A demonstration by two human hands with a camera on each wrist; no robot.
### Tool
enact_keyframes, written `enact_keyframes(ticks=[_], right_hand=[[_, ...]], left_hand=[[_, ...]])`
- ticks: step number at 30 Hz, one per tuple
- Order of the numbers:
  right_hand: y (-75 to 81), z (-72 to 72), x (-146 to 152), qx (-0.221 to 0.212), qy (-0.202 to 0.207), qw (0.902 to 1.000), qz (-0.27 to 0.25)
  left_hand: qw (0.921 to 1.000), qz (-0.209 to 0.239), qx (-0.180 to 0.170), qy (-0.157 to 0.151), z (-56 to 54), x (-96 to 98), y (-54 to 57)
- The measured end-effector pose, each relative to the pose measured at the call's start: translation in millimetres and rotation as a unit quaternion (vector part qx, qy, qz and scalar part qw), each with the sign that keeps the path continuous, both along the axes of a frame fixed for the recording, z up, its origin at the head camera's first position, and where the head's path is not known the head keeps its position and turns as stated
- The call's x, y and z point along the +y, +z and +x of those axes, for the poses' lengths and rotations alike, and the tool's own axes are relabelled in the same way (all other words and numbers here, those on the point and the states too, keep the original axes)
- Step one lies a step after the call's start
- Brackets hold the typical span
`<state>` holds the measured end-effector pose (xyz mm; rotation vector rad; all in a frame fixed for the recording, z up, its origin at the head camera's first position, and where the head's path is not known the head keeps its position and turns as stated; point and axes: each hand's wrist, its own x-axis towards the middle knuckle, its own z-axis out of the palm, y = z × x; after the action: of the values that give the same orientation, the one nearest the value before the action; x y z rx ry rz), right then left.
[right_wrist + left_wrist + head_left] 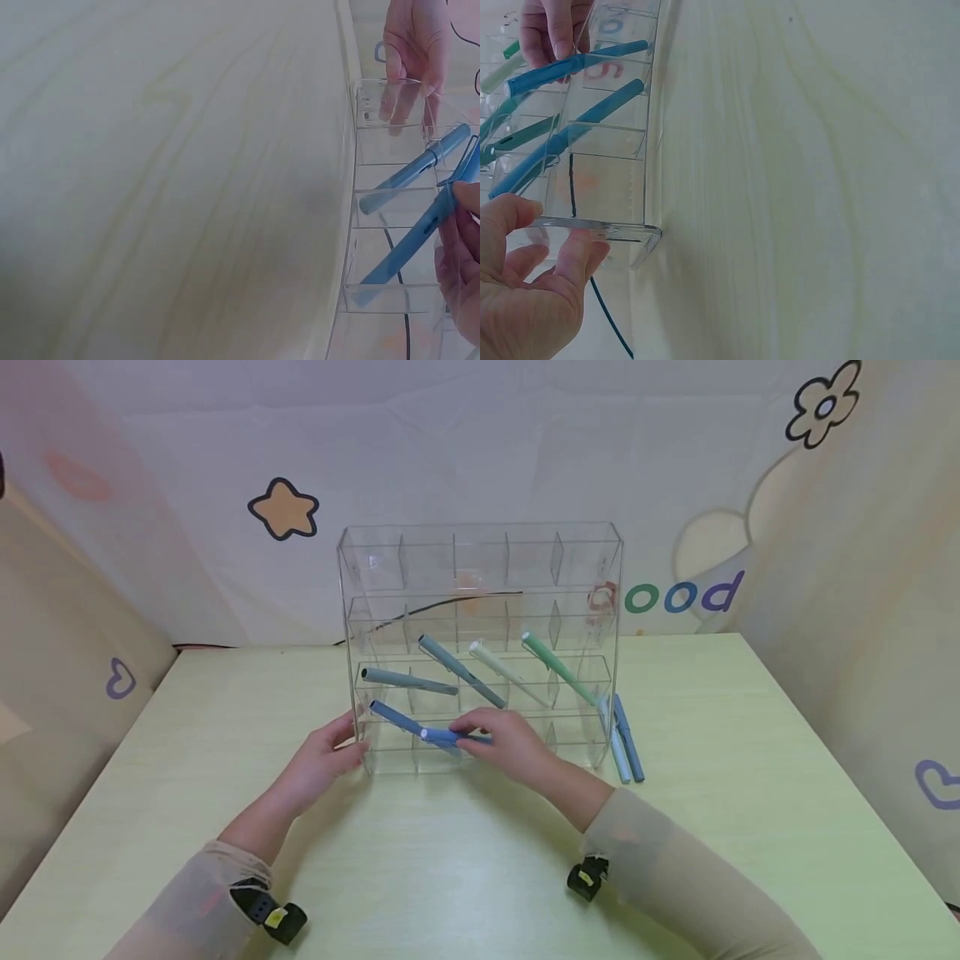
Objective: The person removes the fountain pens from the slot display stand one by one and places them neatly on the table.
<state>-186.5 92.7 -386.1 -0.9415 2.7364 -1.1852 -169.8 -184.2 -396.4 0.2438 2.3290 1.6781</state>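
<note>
A clear pen rack (480,541) with rows of compartments stands on the table. My left hand (324,762) grips its left side wall, thumb and fingers on either side of the edge, as the left wrist view shows. With thumb and fingers my right hand (506,745) pinches a blue pen (409,246), whose lower end reaches down into the bottom row. To its left another blue pen (393,717) leans in that row. One row up sit two blue-grey pens (408,682), a pale green pen (498,666) and a green pen (558,667), all slanted.
A light blue pen (618,752) and a darker blue pen (630,739) lie on the table beside the rack's right end. A printed cloth (480,452) hangs behind the table (450,877). A dark cord (609,315) shows behind the rack.
</note>
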Motion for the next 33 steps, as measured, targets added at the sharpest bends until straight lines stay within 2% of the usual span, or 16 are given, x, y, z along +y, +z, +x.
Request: enact_keyframes(ticks=[7,14,17,26,33], right_hand=[[-1.2,0.8,2,0.029,0.008,0.9993,-0.022],[2.6,0.0,10,0.073,0.006,0.9911,-0.111],[6.9,0.5,14,0.090,0.005,0.9869,-0.133],[11.8,5.8,21,0.071,0.012,0.9859,-0.151],[11.8,8.2,23,0.085,0.008,0.9833,-0.161]], left_hand=[[0.9999,-0.008,-0.003,0.005,-1.8,-0.8,-3.9],[0.9999,-0.010,-0.002,0.005,-2.0,-1.2,-5.7],[1.0000,-0.006,-0.004,0.005,-2.6,-1.5,-6.2],[1.0000,-0.002,-0.006,0.006,-3.4,-2.3,-6.7],[1.0000,0.002,-0.006,0.004,-2.4,-2.0,-5.8]])
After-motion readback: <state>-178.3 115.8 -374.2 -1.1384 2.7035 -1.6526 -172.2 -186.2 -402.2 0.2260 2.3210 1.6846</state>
